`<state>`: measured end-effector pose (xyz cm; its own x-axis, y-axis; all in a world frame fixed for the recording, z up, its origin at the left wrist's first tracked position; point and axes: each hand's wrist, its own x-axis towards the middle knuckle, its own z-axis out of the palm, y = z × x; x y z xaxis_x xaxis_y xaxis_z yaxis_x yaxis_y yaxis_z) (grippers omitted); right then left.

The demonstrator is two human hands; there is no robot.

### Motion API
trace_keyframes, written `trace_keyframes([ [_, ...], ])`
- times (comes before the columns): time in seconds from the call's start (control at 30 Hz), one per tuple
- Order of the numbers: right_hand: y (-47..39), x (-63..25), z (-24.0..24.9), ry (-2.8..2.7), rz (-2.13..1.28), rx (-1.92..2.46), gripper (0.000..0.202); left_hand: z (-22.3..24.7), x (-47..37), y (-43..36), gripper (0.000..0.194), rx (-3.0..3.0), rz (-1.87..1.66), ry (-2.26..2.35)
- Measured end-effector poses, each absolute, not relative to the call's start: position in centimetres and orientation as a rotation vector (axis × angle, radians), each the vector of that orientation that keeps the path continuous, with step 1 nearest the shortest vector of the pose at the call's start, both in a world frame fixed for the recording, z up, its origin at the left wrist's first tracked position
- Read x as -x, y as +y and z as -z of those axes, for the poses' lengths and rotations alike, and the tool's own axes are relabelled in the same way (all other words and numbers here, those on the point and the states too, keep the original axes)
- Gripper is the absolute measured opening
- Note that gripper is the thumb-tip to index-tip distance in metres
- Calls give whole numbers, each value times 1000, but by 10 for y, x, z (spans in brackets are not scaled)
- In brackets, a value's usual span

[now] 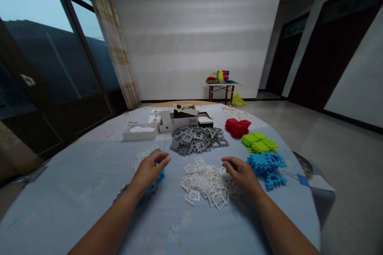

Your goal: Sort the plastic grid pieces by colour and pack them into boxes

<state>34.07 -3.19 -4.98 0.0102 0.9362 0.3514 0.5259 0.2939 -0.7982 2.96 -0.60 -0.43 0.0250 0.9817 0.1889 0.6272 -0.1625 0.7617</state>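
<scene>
On the cloth-covered counter [80, 175] are laid white frames [206, 183], grey pieces [194, 140], blue pieces [263, 162], green pieces [259, 143], red pieces [237, 128] and grouped boxes [186, 121].

Legible wording: none can be made out.
White box [166, 127]: a small dark mark is borne on its front, beyond and left of the white pile [206, 183]; too small to be read.
Coloured packet [223, 75]: bright printed patches are shown, far beyond the white pile; no letters can be distinguished.
</scene>
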Motion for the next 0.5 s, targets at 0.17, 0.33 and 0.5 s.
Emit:
trace_keyframes([
  [0.17, -32, -341, 49, -1675, -542, 1368, 30, 23, 53, 17, 43, -1829, -826, 2049],
  [0.33, -30, -340, 51, -1691, -551, 1383, 30, 47, 95, 26, 42, -1778, -750, 2126],
  [0.5, -29, -341, 53, -1682, -564, 1398, 32, 54, 97, 35, 43, -1789, -719, 2065],
])
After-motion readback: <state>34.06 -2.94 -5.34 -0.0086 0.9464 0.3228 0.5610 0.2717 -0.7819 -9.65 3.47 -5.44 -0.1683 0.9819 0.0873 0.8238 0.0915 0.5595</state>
